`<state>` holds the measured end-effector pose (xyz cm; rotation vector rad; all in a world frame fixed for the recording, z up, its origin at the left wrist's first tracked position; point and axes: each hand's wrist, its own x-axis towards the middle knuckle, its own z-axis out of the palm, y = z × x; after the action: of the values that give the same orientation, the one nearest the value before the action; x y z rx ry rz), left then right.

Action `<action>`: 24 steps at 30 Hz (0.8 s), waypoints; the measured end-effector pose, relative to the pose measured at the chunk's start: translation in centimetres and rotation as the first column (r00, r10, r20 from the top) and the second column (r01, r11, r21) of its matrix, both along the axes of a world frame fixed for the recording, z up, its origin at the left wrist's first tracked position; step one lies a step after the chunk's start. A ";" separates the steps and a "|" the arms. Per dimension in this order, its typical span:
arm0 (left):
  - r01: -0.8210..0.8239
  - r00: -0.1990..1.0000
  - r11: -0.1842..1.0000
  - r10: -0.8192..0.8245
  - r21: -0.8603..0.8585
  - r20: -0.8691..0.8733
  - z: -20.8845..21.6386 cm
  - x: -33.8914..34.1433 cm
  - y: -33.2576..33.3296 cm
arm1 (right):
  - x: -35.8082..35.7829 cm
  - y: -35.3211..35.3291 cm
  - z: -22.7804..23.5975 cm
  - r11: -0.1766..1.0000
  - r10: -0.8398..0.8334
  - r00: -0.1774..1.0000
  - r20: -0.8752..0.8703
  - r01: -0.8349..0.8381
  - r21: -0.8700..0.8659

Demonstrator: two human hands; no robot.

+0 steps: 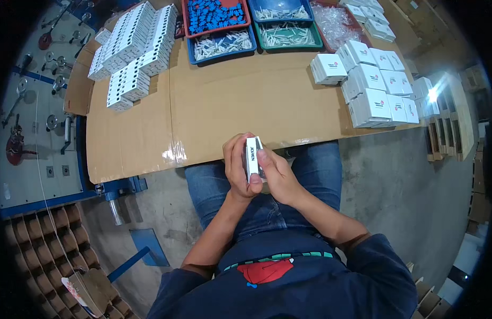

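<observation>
Both hands meet just in front of the table's near edge, above my lap. Between them is a small white box (251, 153) with dark lettering along its narrow upward side. My left hand (236, 166) wraps round its left side, the thumb pressing on the near end. From the right, my right hand (280, 178) grips it with the thumb near the top edge. A darker face shows beside the right thumb; fingers hide most of the rest.
On the cardboard-covered table (230, 111), stacked white blocks with dark openings (130, 50) stand far left. Trays hold blue parts (217, 15) and white pins (222, 44) at the back. Piled white boxes (371, 87) stand right; a blue-framed machine (49, 133) stands left.
</observation>
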<state>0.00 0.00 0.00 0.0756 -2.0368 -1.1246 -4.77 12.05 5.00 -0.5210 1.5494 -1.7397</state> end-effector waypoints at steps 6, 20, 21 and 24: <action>-0.006 0.998 0.955 0.024 0.295 -0.055 0.2 -0.9 -0.2 | -0.3 -0.9 -0.8 0.995 -0.099 0.988 -0.116 0.096 -0.034; -0.074 0.997 0.442 0.034 0.894 0.066 -4.0 -3.6 -2.6 | -11.6 3.9 -10.8 0.880 -0.346 0.925 -0.157 0.378 0.288; -0.116 0.992 0.477 0.015 0.872 0.123 -4.1 -4.0 -2.7 | -12.2 4.0 -12.1 0.890 -0.347 0.883 -0.317 0.416 0.186; -0.111 0.981 0.687 -0.042 0.719 0.191 -7.6 -4.2 -4.9 | -13.7 3.2 -13.0 0.875 -0.317 0.870 -0.378 0.422 0.237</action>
<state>-4.18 -4.93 -7.55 0.6480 -1.5977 -1.9100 -18.43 15.30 -7.97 -0.3768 2.2474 -1.6891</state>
